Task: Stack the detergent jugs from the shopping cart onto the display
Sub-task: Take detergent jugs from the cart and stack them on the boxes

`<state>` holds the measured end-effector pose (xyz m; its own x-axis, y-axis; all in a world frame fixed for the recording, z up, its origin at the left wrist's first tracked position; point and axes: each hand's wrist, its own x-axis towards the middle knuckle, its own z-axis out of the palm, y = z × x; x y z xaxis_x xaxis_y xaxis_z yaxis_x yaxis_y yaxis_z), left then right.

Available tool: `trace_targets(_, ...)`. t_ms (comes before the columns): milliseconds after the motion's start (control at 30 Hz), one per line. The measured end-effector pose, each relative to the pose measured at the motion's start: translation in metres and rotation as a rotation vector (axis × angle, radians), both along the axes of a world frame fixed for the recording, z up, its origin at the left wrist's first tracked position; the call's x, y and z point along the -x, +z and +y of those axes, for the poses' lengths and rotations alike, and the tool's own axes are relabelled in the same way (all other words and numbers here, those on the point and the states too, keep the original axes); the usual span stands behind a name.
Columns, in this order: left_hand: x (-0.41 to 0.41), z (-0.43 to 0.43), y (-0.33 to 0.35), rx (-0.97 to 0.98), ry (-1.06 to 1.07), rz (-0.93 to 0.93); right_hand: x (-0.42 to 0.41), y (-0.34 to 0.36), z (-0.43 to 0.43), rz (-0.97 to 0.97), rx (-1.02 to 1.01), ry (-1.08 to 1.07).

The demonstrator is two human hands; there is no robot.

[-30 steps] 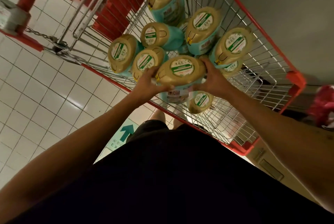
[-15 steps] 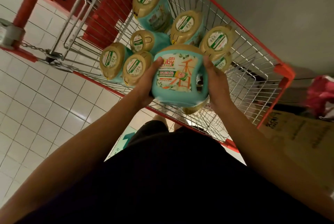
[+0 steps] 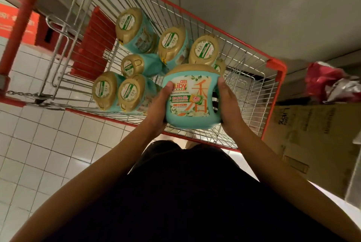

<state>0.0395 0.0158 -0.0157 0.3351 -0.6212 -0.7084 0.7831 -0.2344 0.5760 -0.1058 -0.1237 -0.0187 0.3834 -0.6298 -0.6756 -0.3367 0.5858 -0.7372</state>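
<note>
Over the shopping cart, detergent jug clasped between left hand and right hand, label up.

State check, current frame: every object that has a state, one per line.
Held jug: in both hands, cap on, label toward the camera.
Left hand: grips the jug's left side.
Right hand: grips the jug's handle side.
Jugs in cart: caps on, in the basket.
Shopping cart: partly loaded.
</note>
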Motion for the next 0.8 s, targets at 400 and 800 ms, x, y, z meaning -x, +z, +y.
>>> trace_targets(400,-0.009,0.022,0.008,0.053,-0.288,0.046,0.027,0.024,0.077,-0.039,0.061,-0.292)
trace_targets(800,0.078,0.019,0.027,0.073,-0.784,-0.002,0.131,0.038,0.164,0.018,0.140,-0.734)
